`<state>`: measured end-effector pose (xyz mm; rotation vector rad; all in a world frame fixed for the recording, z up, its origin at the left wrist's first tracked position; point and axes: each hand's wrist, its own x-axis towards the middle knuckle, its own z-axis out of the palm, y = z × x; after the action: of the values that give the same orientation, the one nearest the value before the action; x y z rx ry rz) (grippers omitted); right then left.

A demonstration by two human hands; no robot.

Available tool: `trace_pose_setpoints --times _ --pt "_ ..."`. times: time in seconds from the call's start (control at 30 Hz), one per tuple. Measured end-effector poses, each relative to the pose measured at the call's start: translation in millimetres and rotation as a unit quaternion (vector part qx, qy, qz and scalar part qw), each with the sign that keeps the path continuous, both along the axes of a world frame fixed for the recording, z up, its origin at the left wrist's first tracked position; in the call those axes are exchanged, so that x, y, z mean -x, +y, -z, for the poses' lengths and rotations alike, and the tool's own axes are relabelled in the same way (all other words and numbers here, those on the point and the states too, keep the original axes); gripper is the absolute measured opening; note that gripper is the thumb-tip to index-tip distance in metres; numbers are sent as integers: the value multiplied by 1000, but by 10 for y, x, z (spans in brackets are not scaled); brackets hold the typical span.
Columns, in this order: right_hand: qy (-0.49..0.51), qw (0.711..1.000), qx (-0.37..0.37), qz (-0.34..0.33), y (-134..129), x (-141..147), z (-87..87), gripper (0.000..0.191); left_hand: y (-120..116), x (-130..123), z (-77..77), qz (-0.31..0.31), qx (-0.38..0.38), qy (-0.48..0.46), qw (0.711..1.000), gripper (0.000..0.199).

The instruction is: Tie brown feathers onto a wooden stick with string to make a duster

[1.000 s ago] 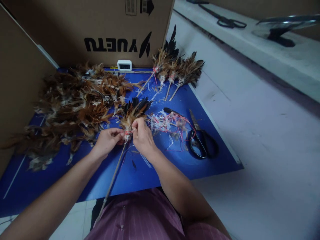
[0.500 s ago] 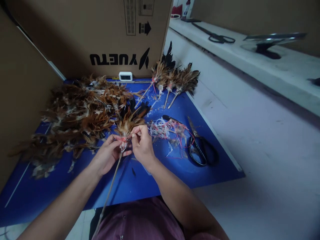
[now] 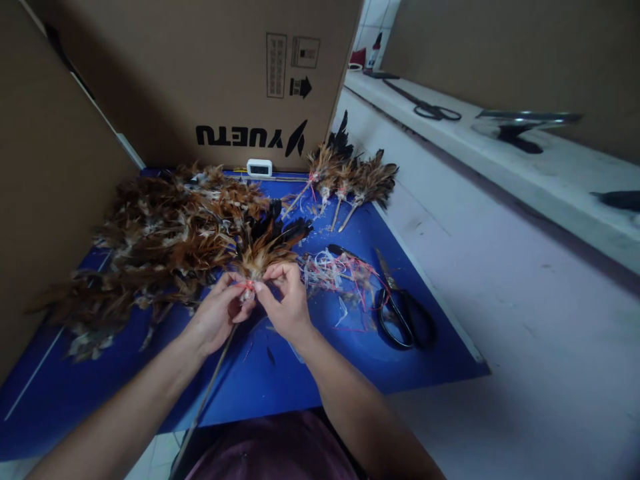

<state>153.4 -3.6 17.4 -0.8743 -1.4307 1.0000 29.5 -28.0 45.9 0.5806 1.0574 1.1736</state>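
Note:
A feather duster (image 3: 265, 248) of brown and black feathers is between my hands, its thin stick (image 3: 213, 383) slanting down toward my lap. My left hand (image 3: 220, 313) is closed around the bound base of the feathers. Red string (image 3: 247, 285) circles that base, over whitish quill ends. My right hand (image 3: 286, 300) pinches at the binding from the other side, thumb against the red string. Whether a loose string end sits in that pinch is too small to make out. Large black-handled scissors (image 3: 400, 310) lie open to the right.
A heap of brown feather bunches (image 3: 165, 233) covers the left of the blue table (image 3: 280, 393). Feather dusters (image 3: 370, 180) lie at the back right. String scraps (image 3: 335, 273) lie beside the scissors. A small digital display (image 3: 259, 167) stands before the cardboard box (image 3: 225, 73). Another pair of scissors (image 3: 435, 111) rests on the ledge.
My right thumb has come in from the side onto the red binding, and both hands are closer together. The whole view has tilted up slightly.

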Motion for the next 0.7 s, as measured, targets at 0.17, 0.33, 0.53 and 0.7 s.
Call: trace_pose_setpoints --times 0.17,0.33,0.53,0.7 --pt "-7 999 -5 31 15 36 30 24 -44 -60 15 -1 -2 31 1000 20" --pt "-1 1000 1 29 18 60 53 23 -77 -89 16 -15 -22 16 1000 20" --pt "28 999 1 21 -4 108 60 22 -95 -91 111 -31 -58 55 996 32" --pt "21 999 9 21 -36 125 88 23 -85 -55 167 -23 -55 37 998 30"
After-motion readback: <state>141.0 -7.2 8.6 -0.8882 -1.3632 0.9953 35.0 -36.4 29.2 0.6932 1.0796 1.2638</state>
